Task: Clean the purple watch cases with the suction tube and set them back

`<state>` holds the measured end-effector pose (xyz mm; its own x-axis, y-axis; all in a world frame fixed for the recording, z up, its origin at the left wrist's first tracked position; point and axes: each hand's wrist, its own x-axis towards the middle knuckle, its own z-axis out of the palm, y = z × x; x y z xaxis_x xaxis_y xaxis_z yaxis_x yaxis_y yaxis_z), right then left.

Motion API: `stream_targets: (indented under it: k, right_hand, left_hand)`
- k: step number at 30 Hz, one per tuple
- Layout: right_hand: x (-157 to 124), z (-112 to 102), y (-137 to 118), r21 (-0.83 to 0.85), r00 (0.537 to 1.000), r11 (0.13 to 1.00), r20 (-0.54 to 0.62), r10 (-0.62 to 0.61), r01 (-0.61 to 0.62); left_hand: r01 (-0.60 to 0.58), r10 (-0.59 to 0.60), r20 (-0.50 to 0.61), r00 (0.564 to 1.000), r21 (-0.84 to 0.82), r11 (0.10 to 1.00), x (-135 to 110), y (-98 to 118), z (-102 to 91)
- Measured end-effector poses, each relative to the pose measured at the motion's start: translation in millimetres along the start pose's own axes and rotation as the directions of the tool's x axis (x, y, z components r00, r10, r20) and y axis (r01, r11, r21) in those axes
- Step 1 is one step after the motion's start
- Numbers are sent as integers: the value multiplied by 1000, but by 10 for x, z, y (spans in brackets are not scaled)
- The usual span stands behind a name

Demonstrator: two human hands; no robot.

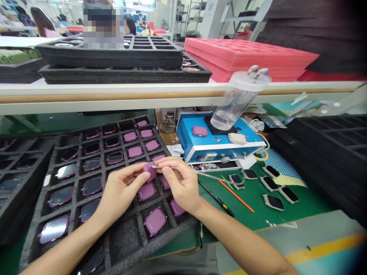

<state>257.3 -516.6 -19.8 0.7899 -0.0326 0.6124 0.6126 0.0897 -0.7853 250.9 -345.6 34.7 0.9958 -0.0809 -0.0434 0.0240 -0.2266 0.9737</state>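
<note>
**Purple casing (149,170) pinched above a foam tray (134,229)**

The left hand (122,191) has a firm grip on the rounded-square purple casing, thumb and fingers closed around its edges, just above the dark, felt-textured tray. The right hand (179,181) has a tight grip on a thin metal probe (172,168), pinched between thumb and fingertips. Its tip is at the casing (the fingers make it hard to tell whether they touch). A fine, pale line (218,177) runs rightward from the probe and loops over the green mat (252,206).

About 10 more casings show matte purple backs in the tray's square cells. Others lie with glossy dark or mirrored faces up, and the hands and the picture's edge hide some cells, so no exact total is possible. On the mat, 6 black lens-shaped pieces (268,183) with pale rims lie near 1 orange stick (236,196) and 1 black pen-like tool (216,198). Beyond them, 1 blue metal box (195,147) carries a clear plastic canister (236,103).
</note>
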Motion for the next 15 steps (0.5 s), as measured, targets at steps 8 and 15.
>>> stream_targets:
  k: [8, 15]
  right_hand:
    - [3, -6, -7, 39, 1000, 999, -1, 0, 0]
    - [1, 6, 15, 44, 1000, 999, 3, 6, -6]
  left_hand:
    - [0, 0, -7, 1000, -7, 1000, -8, 0, 4]
    - [-6, 6, -18, 1000, -44, 999, -4, -25, -1]
